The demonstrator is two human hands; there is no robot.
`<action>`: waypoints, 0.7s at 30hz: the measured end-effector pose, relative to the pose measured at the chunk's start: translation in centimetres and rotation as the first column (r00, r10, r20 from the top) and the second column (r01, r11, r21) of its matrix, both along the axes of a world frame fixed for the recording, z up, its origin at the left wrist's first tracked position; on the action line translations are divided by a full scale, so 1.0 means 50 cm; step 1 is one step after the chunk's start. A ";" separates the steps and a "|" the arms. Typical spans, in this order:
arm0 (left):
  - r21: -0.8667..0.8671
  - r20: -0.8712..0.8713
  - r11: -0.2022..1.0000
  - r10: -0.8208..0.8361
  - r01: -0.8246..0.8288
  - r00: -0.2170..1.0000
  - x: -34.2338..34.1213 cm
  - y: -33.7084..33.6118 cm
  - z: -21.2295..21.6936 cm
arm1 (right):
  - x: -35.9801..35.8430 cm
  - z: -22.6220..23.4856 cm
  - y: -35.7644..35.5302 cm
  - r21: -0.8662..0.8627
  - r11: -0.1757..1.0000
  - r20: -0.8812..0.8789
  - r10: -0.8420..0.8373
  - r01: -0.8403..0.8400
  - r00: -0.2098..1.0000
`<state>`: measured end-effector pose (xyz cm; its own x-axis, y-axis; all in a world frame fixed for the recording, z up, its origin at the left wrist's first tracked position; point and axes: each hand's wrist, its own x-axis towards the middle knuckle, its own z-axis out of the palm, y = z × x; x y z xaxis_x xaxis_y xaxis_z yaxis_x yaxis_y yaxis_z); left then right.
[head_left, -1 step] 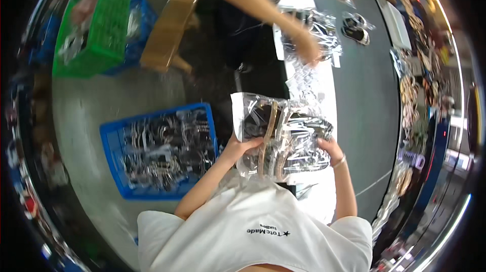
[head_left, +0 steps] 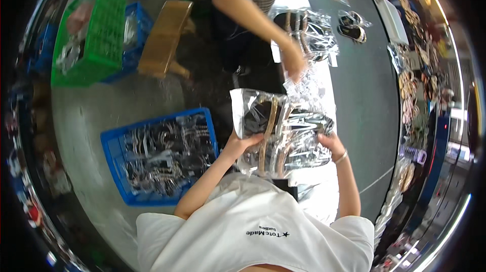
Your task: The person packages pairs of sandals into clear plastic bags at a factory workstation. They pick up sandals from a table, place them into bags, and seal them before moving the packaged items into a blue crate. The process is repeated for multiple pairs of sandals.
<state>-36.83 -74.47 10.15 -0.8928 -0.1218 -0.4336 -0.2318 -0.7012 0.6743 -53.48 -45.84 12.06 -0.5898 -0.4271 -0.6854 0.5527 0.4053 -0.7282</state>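
A clear plastic bag (head_left: 298, 145) holding dark sandals with shiny metallic straps is stretched out in front of my chest. My left hand (head_left: 237, 146) grips its left edge, thumb on top. At its right edge my right hand (head_left: 331, 145) is closed on the bag, thumb also on top; the fingers of both hands are mostly hidden beneath. Just beyond, a co-worker's hand (head_left: 294, 64) reaches down over crumpled clear plastic (head_left: 306, 87), next to more bagged sandals (head_left: 319, 34) on the white strip of table.
To my left, a blue basket (head_left: 115, 163) on the floor holds several bagged sandals. Farther off are a wooden stool (head_left: 164, 39) and a green crate (head_left: 109, 44). Along the right runs a dark belt-like surface (head_left: 367, 100) with a pair of sandals (head_left: 353, 31) on it.
The co-worker's hand has moved a little nearer to me and to the left. My hands keep their hold on the bag, nearly unmoved. The whole view has shifted slightly.
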 end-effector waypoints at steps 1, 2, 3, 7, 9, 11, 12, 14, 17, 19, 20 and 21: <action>-0.063 -0.017 0.998 -0.017 0.016 1.000 -0.046 -0.017 -0.008 | -0.026 0.056 -0.066 0.012 0.999 -0.049 -0.052 0.053 0.997; -0.114 -0.036 0.993 -0.037 0.032 0.999 -0.087 -0.027 -0.011 | -0.055 0.074 -0.079 -0.006 0.997 -0.122 -0.078 0.078 0.989; -0.167 -0.057 0.985 -0.058 0.048 0.997 -0.127 -0.032 -0.012 | -0.100 0.057 -0.062 -0.035 0.996 -0.131 -0.084 0.080 0.988; -0.244 -0.195 0.966 -0.131 0.081 0.972 -0.258 -0.041 0.031 | -0.205 0.111 -0.080 -0.169 0.975 -0.181 -0.175 0.145 0.968; -0.304 -0.238 0.951 -0.126 0.049 0.963 -0.333 -0.042 0.010 | -0.249 0.130 -0.084 -0.235 0.953 -0.207 -0.240 0.190 0.948; -0.325 -0.272 0.944 -0.144 0.050 0.951 -0.413 -0.051 0.021 | -0.300 0.118 -0.072 -0.307 0.923 -0.222 -0.307 0.233 0.925; -0.323 -0.282 0.945 -0.142 0.046 0.949 -0.450 -0.057 0.029 | -0.321 0.129 -0.087 -0.331 0.910 -0.230 -0.334 0.249 0.914; -0.298 -0.278 0.954 -0.127 0.040 0.952 -0.511 -0.072 0.065 | -0.380 0.128 -0.104 -0.330 0.905 -0.270 -0.363 0.268 0.892; -0.170 -0.231 0.985 -0.038 -0.002 0.972 -0.591 -0.108 0.056 | -0.519 0.131 -0.137 -0.294 0.952 -0.213 -0.150 0.083 0.966; -0.226 -0.141 0.973 0.014 -0.046 0.990 -0.656 -0.122 -0.006 | -0.613 0.110 -0.172 -0.213 0.977 -0.235 -0.081 0.030 0.968; -0.241 -0.065 0.969 0.033 -0.048 0.997 -0.684 -0.122 -0.036 | -0.650 0.083 -0.190 -0.139 0.990 -0.161 -0.053 0.031 0.985; -0.292 -0.060 0.952 0.074 -0.088 0.995 -0.715 -0.135 -0.110 | -0.681 0.060 -0.221 -0.073 0.997 -0.096 -0.016 0.009 0.995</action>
<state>-72.58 -81.24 4.65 -0.8932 -0.3107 -0.3251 -0.1452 -0.4850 0.8624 -87.54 -56.87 15.07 -0.6574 -0.4655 -0.5926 0.4829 0.3433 -0.8055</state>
